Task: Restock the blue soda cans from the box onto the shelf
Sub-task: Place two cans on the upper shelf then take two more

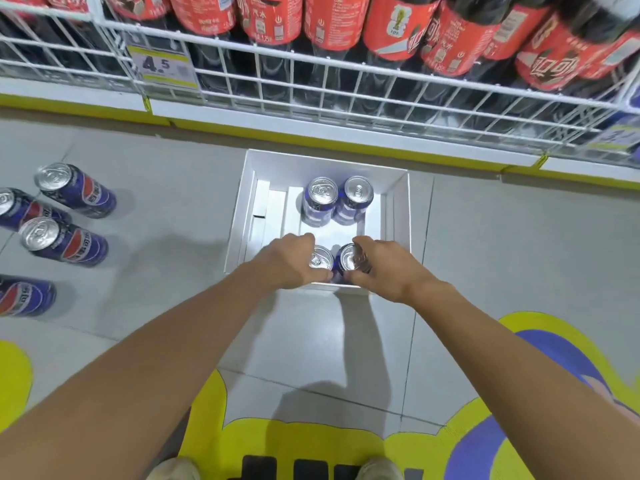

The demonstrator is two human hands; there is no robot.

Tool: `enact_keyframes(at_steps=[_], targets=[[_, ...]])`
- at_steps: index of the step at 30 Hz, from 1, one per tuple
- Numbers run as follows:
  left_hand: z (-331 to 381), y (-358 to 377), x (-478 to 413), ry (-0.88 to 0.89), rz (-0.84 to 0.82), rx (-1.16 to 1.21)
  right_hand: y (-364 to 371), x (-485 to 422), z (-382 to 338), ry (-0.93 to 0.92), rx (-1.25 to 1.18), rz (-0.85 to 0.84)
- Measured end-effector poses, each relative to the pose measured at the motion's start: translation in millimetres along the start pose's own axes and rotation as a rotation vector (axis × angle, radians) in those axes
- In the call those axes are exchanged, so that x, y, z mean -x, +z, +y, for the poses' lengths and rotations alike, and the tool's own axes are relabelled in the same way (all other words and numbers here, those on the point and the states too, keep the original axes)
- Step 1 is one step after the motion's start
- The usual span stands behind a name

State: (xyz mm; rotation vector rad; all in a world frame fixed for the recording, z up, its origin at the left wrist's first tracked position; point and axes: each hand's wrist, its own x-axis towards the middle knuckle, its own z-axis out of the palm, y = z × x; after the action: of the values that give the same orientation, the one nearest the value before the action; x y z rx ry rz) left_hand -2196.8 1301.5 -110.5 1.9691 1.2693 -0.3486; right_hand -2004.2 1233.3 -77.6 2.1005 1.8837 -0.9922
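Note:
A white cardboard box (398, 216) stands on the floor below the shelf. Inside it, two blue soda cans (320, 200) (356, 199) stand upright at the far right. Two more blue cans sit at the box's near edge. My left hand (287, 263) grips the left one (320, 259) from the side. My right hand (384, 268) wraps around the right one (351, 258). Both cans look upright, their silver tops showing between my fingers. The left half of the box holds only white dividers.
Several blue soda cans (74, 190) stand on the grey floor at the far left. A white wire shelf (311, 84) with large red-labelled cola bottles (398, 32) runs across the top, with a price tag (157, 65). Yellow and blue floor graphics (304, 441) lie by my shoes.

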Motion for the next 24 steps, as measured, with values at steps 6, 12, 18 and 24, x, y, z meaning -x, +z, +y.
enact_keyframes(at_steps=[6, 12, 18, 24], targets=[[12, 2, -4, -0.093, 0.203, 0.156, 8, -6, 0, 0.015, -0.109, 0.133], [6, 4, -17, -0.200, 0.308, 0.522, 22, -28, -2, 0.190, -0.453, 0.317], [-22, 14, -36, -0.090, 0.244, 0.779, 26, -42, 8, 0.211, -0.704, 0.296], [-1, -32, -3, -0.022, 0.215, 1.002, 0, -23, 0, 0.095, -0.994, 0.383]])
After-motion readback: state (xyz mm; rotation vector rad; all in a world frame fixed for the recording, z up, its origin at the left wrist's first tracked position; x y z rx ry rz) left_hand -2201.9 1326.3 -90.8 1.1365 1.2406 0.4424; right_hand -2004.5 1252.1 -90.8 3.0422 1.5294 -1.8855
